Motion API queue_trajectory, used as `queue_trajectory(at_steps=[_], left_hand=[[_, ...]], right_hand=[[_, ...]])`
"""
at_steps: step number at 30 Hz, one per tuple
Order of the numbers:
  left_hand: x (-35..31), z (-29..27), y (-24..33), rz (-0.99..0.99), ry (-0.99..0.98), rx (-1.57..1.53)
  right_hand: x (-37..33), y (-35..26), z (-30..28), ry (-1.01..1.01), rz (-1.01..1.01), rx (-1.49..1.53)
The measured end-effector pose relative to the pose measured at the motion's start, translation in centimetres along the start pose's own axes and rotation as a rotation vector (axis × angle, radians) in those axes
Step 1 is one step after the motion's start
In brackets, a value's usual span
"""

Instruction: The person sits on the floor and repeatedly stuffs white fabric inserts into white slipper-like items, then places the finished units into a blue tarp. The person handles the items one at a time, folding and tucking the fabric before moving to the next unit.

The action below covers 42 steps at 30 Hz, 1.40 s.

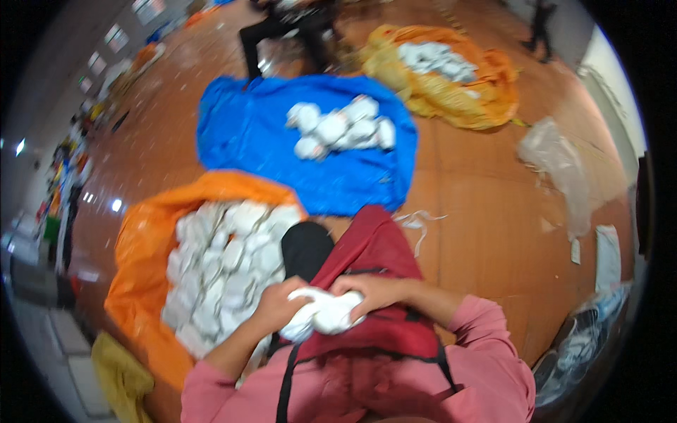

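Note:
A white cloth bundle (pixel 328 311), soft and crumpled, is held over my lap between both hands. My left hand (pixel 280 302) is closed on its left end, and my right hand (pixel 368 290) grips its right end with the fingers partly hidden. Whether the cloth is a glove, a sock or something else I cannot tell. By my left forearm, an orange sack (pixel 137 247) lies opened around a heap of similar white pieces (pixel 229 261). Ahead of my knees, several rolled white bundles (pixel 331 129) lie on a blue sheet (pixel 243 144).
A yellow-orange sack (pixel 486 102) with white pieces lies at the far right. Beyond the blue sheet sits another person (pixel 282 28) in dark clothes. Crumpled clear plastic (pixel 560 166) is on the tiled floor (pixel 479 240) to the right. A yellow sack (pixel 120 370) lies at lower left.

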<state>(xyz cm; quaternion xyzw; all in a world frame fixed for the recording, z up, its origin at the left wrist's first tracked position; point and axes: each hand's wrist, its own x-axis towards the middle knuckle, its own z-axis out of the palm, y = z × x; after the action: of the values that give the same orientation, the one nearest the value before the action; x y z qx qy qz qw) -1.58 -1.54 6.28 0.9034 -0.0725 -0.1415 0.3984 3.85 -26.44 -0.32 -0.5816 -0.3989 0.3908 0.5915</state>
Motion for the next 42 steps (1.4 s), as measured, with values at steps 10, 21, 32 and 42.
queue_trajectory(at_steps=[10, 21, 32, 42], left_hand=[[2.3, 1.7, -6.2, -0.338, 0.203, -0.415], [-0.1, 0.8, -3.8, -0.252, 0.136, -0.331], [2.3, 0.7, -5.0, -0.157, -0.084, -0.018], [5.2, 0.2, -6.5, 0.222, 0.505, 0.508]], right_hand=[[4.5, 1.6, 2.1, 0.393, 0.075, -0.077], [4.8, 1.6, 0.5, 0.181, 0.087, -0.056], [6.5, 3.6, 0.0, 0.024, -0.169, -0.443], [11.0, 0.9, -2.3, 0.133, 0.091, -0.962]])
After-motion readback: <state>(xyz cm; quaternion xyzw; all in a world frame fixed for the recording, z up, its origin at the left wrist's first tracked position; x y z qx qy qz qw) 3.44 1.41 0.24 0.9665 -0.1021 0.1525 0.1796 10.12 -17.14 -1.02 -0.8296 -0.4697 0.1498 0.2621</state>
